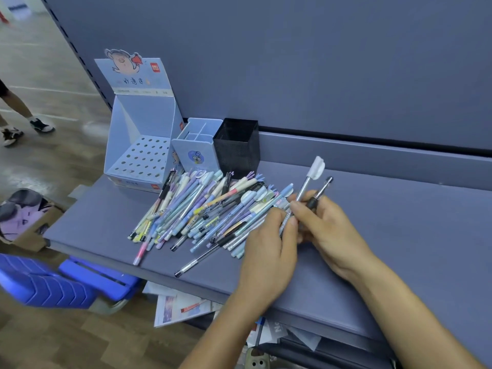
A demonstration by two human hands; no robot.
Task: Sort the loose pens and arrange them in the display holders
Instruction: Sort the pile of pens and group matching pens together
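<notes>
Two pens [305, 189] are gripped in the right hand [326, 225]; the left hand [269, 251] pinches one low down. More lie in a pile [202, 209] on the shelf [399, 235]. They look light, stiff, slippery: hold the middle.

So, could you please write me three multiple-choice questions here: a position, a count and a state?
1. Where does the black mesh holder stand? A) right of the light blue holder B) on the floor C) in a drawer
2. How many holders stand behind the pen pile? A) one B) five C) three
3. What is the right hand doing? A) lying flat, empty B) gripping two pens C) inside a holder
Answers: A, it sits beside the blue one; C, cardboard box, blue holder, mesh holder; B, fingers curl round both.
</notes>
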